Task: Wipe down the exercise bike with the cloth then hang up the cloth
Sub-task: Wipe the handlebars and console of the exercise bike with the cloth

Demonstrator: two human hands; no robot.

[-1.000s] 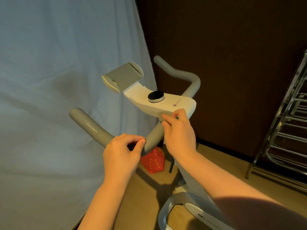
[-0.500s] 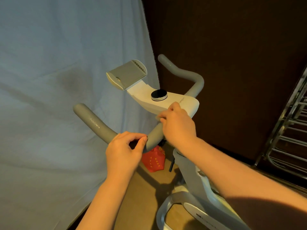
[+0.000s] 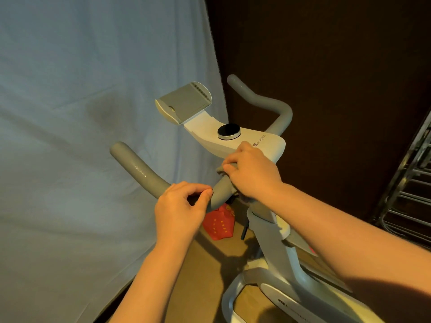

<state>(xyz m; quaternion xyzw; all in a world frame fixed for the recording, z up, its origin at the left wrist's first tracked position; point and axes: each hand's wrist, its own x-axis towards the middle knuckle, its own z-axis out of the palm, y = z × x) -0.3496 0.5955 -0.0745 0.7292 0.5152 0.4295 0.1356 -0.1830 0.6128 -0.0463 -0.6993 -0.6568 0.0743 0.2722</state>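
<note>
The exercise bike (image 3: 268,145) has a white console with a black round knob (image 3: 229,131), a grey phone holder (image 3: 184,103) and grey handlebars. My left hand (image 3: 182,206) grips the left handlebar (image 3: 137,169) at its bend. My right hand (image 3: 251,171) holds a grey cloth (image 3: 221,169) bunched against the handlebar just below the console's near edge. Only small bits of the cloth show past my fingers and under my wrist. The right handlebar (image 3: 263,99) curves away behind the console.
A pale blue sheet (image 3: 81,136) hangs on the left, a dark wall stands behind. A metal rack (image 3: 405,187) sits at the right edge. A red bag (image 3: 219,224) lies on the wooden floor under the handlebars. The bike frame (image 3: 275,252) runs down to the lower right.
My right hand with the cloth has slid a little along the handlebar under the console. My left hand has kept its grip. The view has shifted slightly.
</note>
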